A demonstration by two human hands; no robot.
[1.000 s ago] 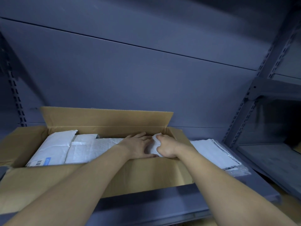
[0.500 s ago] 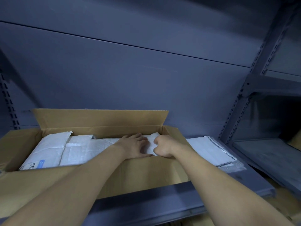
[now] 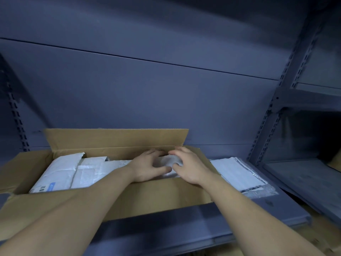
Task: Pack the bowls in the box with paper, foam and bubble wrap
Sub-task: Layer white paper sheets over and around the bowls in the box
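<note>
right hand [image 3: 191,168] uncurled since before; w/ left hand [image 3: 147,166] it cups wrapped bundle [image 3: 166,160] btwn them, box [image 3: 114,140] right end.

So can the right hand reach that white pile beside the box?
Probably yes. The white pile lies uncovered just right of the box, near the right hand; only the box's side flap sits between. But that hand grips the wrapped bundle, so it must let go first.

Box [image 3: 118,143] packed; flaps open above.
</note>
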